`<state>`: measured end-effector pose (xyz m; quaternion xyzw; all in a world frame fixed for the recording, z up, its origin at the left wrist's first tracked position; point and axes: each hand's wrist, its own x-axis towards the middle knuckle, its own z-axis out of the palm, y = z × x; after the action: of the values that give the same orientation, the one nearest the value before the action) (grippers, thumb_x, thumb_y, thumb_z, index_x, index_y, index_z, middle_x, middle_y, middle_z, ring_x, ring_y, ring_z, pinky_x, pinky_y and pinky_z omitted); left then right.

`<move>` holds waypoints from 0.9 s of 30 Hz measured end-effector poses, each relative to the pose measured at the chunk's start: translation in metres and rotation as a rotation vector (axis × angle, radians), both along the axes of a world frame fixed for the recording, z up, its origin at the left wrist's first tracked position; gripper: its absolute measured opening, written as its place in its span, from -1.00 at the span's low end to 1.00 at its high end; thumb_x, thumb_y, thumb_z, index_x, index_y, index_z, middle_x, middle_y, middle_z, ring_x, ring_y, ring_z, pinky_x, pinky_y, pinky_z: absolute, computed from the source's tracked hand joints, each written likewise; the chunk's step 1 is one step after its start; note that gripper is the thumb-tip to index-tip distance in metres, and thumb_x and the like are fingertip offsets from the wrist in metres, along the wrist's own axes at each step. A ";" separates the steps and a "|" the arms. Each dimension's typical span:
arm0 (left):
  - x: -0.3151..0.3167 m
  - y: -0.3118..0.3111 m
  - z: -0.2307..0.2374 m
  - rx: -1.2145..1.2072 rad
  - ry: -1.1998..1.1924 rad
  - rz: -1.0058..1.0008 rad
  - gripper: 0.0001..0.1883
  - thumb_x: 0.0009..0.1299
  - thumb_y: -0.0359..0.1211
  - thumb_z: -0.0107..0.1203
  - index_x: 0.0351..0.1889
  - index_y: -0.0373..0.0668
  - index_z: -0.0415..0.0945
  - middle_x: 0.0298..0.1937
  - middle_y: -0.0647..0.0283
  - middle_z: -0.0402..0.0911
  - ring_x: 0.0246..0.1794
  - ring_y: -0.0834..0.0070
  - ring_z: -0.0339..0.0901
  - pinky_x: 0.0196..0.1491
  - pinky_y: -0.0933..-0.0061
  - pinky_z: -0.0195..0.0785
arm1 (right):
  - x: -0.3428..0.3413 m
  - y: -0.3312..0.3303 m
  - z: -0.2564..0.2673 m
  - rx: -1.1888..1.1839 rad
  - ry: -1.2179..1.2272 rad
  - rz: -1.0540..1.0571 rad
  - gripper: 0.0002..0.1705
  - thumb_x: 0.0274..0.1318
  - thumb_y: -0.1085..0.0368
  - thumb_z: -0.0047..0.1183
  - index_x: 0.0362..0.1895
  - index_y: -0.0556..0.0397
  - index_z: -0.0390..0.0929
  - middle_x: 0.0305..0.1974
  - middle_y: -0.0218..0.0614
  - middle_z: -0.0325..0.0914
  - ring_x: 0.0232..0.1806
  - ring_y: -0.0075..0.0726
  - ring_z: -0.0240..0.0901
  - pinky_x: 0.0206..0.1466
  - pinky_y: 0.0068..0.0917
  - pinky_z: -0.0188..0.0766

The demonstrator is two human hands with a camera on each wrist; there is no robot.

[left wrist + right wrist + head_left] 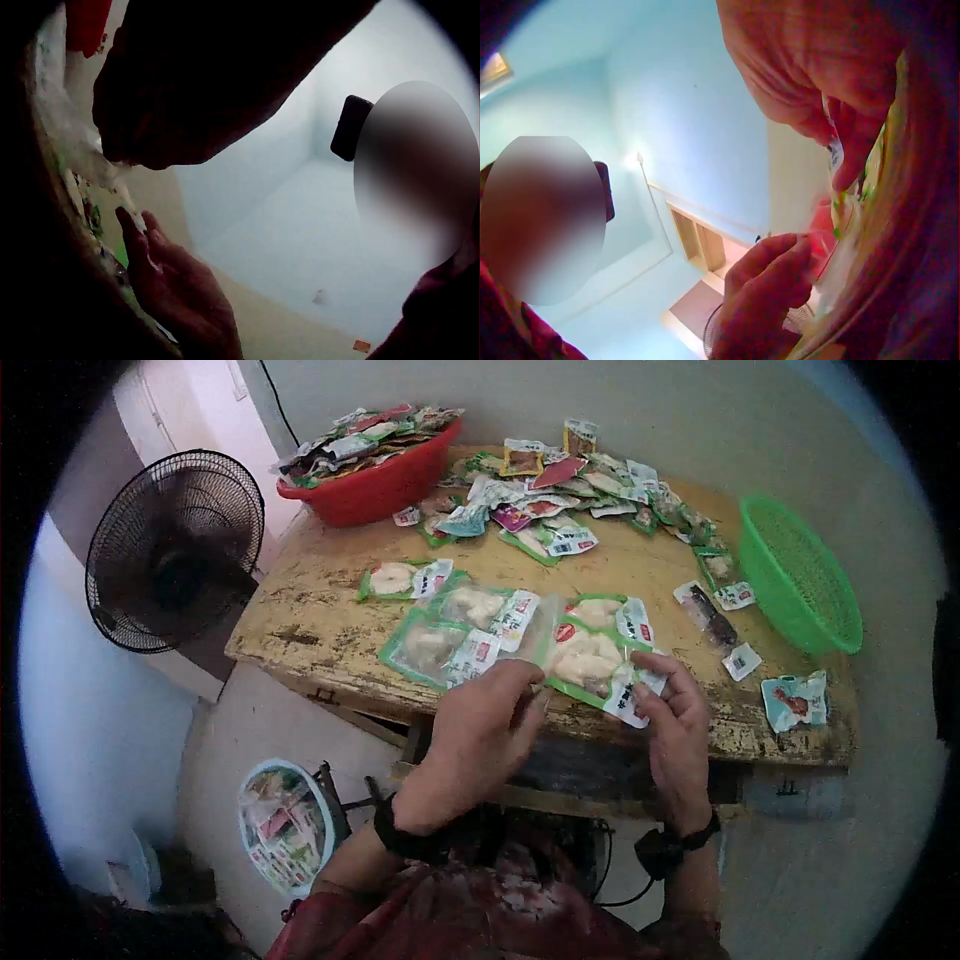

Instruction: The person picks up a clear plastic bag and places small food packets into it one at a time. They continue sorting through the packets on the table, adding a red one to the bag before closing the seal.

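Observation:
In the head view my left hand pinches the edge of a clear plastic bag at the table's front. Two green-edged packets with pale food, one at the back and one nearer, lie left of that edge. My right hand pinches the white corner of a packet on the other side, with another packet behind it. The left wrist view shows my left hand dark above my right hand. In the right wrist view my right hand is above my left.
A red basin of packets stands at the back left, beside a packet pile. One packet lies behind the bag. A green basket and loose packets are at right. A fan and blue-rimmed tub are left.

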<state>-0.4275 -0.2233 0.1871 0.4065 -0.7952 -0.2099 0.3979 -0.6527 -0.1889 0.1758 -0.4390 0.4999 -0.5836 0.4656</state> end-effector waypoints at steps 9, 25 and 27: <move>-0.004 0.009 0.008 -0.161 0.031 0.004 -0.82 0.34 -0.46 0.23 -0.12 -0.21 0.52 -0.26 0.09 0.63 -0.32 0.10 0.65 -0.32 0.18 0.48 | 0.039 -0.020 0.007 0.044 -0.004 0.244 -0.57 0.37 0.31 0.01 0.27 0.13 0.45 0.07 -0.33 0.56 -0.07 -0.54 0.46 0.05 -0.54 0.42; 0.026 0.008 -0.004 -0.124 0.277 -0.007 -0.83 0.35 -0.46 0.21 -0.13 -0.22 0.52 -0.28 0.05 0.63 -0.33 0.06 0.65 -0.34 0.17 0.49 | 0.094 -0.040 -0.008 -0.296 0.426 0.273 -0.28 0.25 0.37 0.13 0.45 0.09 0.15 0.21 -0.20 0.47 0.29 -0.25 0.38 0.31 -0.29 0.36; 0.026 0.009 -0.004 -0.131 0.287 -0.005 -0.84 0.36 -0.46 0.20 -0.13 -0.22 0.52 -0.27 0.05 0.63 -0.33 0.06 0.65 -0.33 0.17 0.49 | 0.091 -0.038 -0.004 -0.310 0.597 0.252 -0.31 0.25 0.36 0.12 0.43 0.07 0.17 0.16 -0.20 0.50 0.22 -0.24 0.44 0.23 -0.28 0.43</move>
<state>-0.4011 -0.2145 0.1829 0.3436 -0.7432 -0.2144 0.5325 -0.5620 -0.2274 0.1716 -0.7138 0.4612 -0.4366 0.2953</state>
